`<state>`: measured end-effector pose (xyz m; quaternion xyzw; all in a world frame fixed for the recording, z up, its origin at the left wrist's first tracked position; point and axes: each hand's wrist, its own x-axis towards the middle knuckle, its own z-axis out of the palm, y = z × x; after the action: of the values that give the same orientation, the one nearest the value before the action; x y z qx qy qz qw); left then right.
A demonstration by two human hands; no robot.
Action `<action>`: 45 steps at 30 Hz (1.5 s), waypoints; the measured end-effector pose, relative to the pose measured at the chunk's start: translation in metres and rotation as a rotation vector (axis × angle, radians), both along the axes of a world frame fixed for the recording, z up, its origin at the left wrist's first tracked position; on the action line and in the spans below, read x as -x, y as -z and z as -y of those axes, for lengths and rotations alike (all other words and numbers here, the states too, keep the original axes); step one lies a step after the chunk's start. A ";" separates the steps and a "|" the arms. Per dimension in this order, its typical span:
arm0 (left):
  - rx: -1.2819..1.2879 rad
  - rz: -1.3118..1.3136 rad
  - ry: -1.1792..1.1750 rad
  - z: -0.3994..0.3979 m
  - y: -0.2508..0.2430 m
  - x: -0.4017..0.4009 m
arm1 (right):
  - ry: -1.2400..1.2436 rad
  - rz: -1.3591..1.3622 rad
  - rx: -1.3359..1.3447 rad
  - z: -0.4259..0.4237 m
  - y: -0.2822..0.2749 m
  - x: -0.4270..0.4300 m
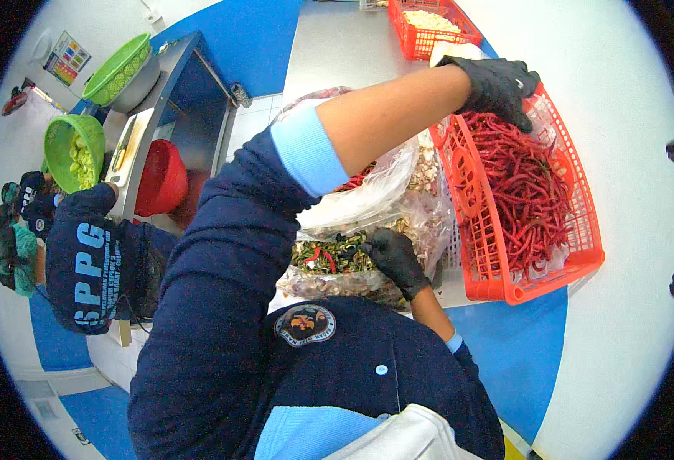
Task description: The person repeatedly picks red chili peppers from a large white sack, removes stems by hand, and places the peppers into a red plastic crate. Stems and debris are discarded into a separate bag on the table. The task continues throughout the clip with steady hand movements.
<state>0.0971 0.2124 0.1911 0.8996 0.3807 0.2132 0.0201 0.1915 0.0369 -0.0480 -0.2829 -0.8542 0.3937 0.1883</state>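
Note:
My left hand (501, 89), in a black glove, reaches across to the far end of a red plastic crate (483, 230). Its fingers lie over the rim and the long red chilies (521, 190) there; whether they grip anything is hidden. Nearer my body, my right hand (397, 259), also black-gloved, has curled fingers at the edge of a heap of green chili stems (342, 253) with a few red pieces, in a clear plastic bag. What it may hold cannot be made out. More red chilies (357, 178) show partly under my left forearm, beside clear plastic sheeting (371, 195).
A red crate of pale pieces (414, 43) stands at the metal table's (337, 52) far end. Pale peelings (426, 164) lie beside the chili crate. To the left, a co-worker (89, 270) stands at a counter with a knife (124, 144) on a cutting board and green baskets (58, 152).

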 end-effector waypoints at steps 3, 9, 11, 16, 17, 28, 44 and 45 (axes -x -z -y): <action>-0.147 0.088 0.055 0.017 0.014 0.040 | -0.013 0.058 -0.028 0.003 0.007 -0.005; 0.502 0.014 -0.353 0.086 0.104 0.173 | -0.091 0.101 -0.091 0.001 0.005 -0.006; 0.604 -0.415 -0.555 0.104 0.154 0.197 | -0.108 0.099 -0.094 0.001 0.002 -0.004; 0.576 -0.496 -0.776 0.145 0.249 0.212 | -0.188 0.148 -0.078 0.000 -0.002 0.003; 0.556 -0.488 -0.806 0.148 0.255 0.212 | -0.204 0.149 -0.072 0.000 -0.002 0.004; 0.497 0.324 -0.794 0.167 0.208 0.230 | -0.365 0.264 -0.077 0.001 0.002 -0.006; 0.824 1.230 -0.590 0.234 0.163 0.107 | 0.243 -0.545 -0.031 -0.014 -0.039 0.022; 0.836 1.192 -0.593 0.238 0.165 0.102 | 0.210 -0.532 -0.006 -0.014 -0.039 0.023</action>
<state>-0.0050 -0.0252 0.0264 0.4121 0.5787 0.4951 0.5001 0.1685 0.0506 -0.0093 -0.2560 -0.7420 0.4298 0.4463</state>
